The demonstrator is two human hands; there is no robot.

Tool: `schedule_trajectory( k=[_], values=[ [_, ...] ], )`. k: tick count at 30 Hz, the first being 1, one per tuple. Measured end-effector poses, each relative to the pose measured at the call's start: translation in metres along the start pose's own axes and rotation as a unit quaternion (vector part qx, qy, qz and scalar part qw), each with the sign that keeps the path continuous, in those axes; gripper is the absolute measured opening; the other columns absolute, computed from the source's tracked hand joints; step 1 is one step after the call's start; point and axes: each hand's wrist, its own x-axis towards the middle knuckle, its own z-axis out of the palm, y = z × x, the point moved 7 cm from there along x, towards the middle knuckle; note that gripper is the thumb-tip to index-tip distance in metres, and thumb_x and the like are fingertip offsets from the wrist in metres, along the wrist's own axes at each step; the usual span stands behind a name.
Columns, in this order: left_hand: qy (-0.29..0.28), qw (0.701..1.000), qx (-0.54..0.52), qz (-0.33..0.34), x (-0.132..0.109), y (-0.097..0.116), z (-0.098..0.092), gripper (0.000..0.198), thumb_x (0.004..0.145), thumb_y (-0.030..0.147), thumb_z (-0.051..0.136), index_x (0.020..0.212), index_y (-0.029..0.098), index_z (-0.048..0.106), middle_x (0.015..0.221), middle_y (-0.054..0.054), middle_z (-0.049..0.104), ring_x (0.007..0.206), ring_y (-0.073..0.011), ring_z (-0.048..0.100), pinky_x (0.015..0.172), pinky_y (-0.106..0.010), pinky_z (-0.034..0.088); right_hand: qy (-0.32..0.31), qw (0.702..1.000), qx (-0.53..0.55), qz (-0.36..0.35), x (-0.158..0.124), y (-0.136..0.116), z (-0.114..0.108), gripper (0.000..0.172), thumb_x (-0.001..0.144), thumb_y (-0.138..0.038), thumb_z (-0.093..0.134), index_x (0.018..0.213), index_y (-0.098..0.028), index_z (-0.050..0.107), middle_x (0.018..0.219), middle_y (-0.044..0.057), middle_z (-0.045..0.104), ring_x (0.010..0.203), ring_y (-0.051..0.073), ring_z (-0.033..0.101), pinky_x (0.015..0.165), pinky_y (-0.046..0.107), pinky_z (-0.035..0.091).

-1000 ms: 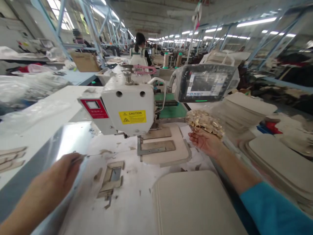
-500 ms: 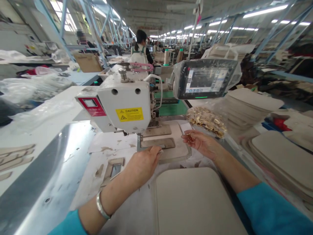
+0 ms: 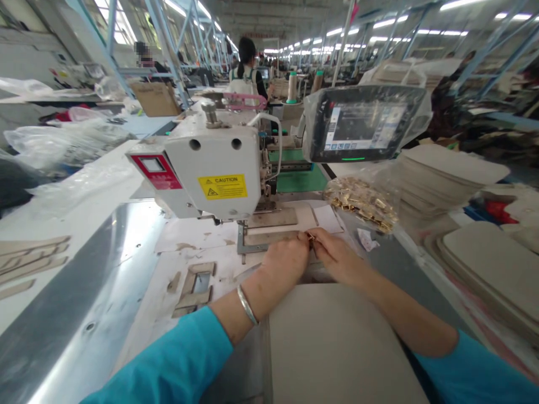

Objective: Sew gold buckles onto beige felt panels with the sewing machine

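Over the slotted clamp plate (image 3: 272, 217) of the sewing machine (image 3: 213, 168) — a small gold fitting (image 3: 311, 238) held where your left hand (image 3: 286, 259) and right hand (image 3: 337, 257) meet

Your hands are together, both closed at the fingertips on the fitting, which sits between them just above the plate. It's too small here to read its long axis, and neither hand looks clearly nearer. The clear bag of gold fittings (image 3: 362, 205) lies ahead and to the right, closer to your right hand, with a white card (image 3: 326, 219) just beside it. A beige panel (image 3: 337, 342) lies on the counter (image 3: 101, 269) directly below your wrists — your silver bangle (image 3: 246, 304) is on the left one.
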Motion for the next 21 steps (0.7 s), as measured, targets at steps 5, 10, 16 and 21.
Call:
schedule_trajectory(
  k=[5,10,16,21],
  values=[
    [0.002,0.998,-0.06,-0.003,0.014,-0.002,0.004,0.033,0.092,0.009,0.046,0.124,0.006,0.045,0.107,-0.016,0.068,0.095,-0.0213,0.069,0.083,-0.029,0.055,0.011,0.983,-0.177,-0.044,-0.01,-0.025,0.002,0.033,0.082,-0.009,0.038,0.112,-0.015,0.051,0.101,0.018,0.065,0.093,0.028,0.062,0.079,0.038,0.045],
    [0.076,0.996,-0.026,0.038,0.006,0.0,-0.008,0.048,0.091,0.012,0.048,0.138,0.012,0.035,0.119,-0.015,0.061,0.099,-0.023,0.065,0.082,-0.034,0.054,-0.007,0.996,-0.079,-0.031,-0.003,-0.012,-0.005,0.011,0.087,-0.025,0.044,0.089,-0.02,0.053,0.076,0.006,0.063,0.069,0.021,0.059,0.065,0.031,0.041],
    [0.132,0.984,0.117,0.034,-0.018,-0.007,-0.004,0.03,0.097,0.013,0.039,0.126,0.011,0.049,0.105,-0.013,0.062,0.099,-0.0255,0.061,0.084,-0.038,0.051,-0.034,0.995,0.081,0.046,0.014,0.017,-0.012,0.027,0.084,-0.047,0.053,0.081,-0.021,0.058,0.055,-0.004,0.05,0.05,0.012,0.045,0.051,0.025,0.034],
    [0.116,0.988,0.078,0.069,-0.006,-0.028,0.01,0.038,0.099,0.015,0.037,0.136,0.008,0.043,0.114,-0.013,0.062,0.106,-0.0236,0.059,0.089,-0.036,0.049,-0.066,0.981,0.147,0.109,0.031,0.022,0.001,0.038,0.078,-0.058,0.058,0.077,-0.02,0.058,0.051,-0.005,0.046,0.048,0.011,0.042,0.049,0.023,0.032]
  ],
)
